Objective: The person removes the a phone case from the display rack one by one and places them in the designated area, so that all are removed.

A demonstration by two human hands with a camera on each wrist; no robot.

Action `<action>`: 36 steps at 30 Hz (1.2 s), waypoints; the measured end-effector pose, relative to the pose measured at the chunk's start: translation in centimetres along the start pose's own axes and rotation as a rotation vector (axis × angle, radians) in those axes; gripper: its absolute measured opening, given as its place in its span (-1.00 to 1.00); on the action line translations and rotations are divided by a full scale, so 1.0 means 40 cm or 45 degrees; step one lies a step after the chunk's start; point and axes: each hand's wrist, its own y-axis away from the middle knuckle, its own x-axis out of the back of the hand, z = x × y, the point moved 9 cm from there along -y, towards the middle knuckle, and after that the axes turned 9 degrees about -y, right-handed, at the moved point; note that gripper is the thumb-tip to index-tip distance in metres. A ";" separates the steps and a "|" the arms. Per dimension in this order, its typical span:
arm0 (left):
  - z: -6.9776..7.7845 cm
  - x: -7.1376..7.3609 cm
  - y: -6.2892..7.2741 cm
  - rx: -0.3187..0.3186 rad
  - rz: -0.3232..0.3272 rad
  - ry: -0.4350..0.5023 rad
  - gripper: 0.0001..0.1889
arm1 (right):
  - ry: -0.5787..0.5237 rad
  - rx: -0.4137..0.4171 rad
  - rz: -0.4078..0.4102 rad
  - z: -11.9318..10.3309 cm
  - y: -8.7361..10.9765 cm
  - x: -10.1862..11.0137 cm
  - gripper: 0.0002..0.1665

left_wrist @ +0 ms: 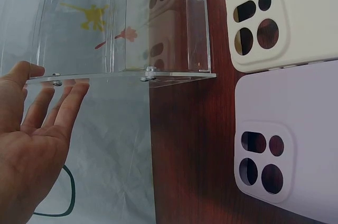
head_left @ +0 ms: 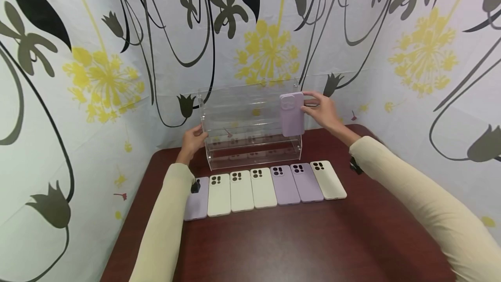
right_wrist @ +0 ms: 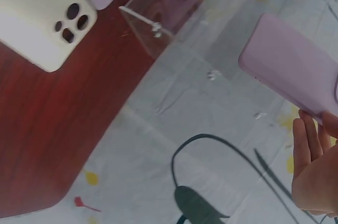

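Observation:
A clear acrylic tiered display stand (head_left: 250,121) stands at the back of the table. My left hand (head_left: 192,142) pinches the stand's left side panel, thumb on its inner face and fingers on the outer one, as the left wrist view shows. In my right hand (head_left: 322,109) is a lilac phone case (head_left: 292,116), held upright by its right edge in front of the stand's right part. A row of phone cases lies flat before the stand: lilac (head_left: 199,203) at the left, several cream (head_left: 219,196), two lilac (head_left: 285,186), then cream (head_left: 329,181) at the right end.
The dark red-brown wooden table (head_left: 274,243) has rounded back corners. Behind and beside it hangs a white cloth (head_left: 172,64) printed with flowers, close to the stand. The row of cases lies just in front of the stand's base.

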 end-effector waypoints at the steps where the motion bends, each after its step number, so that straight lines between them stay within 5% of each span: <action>1: 0.000 0.000 0.000 0.001 -0.004 0.002 -0.40 | 0.004 -0.013 -0.009 0.008 0.005 0.005 -0.36; 16: 0.013 0.000 0.008 -0.020 0.000 0.009 -0.41 | 0.125 -0.115 -0.069 0.097 0.064 0.077 -0.36; 36: 0.009 -0.001 0.009 -0.032 -0.008 0.007 -0.40 | 0.237 -0.098 -0.118 0.191 0.156 0.141 -0.37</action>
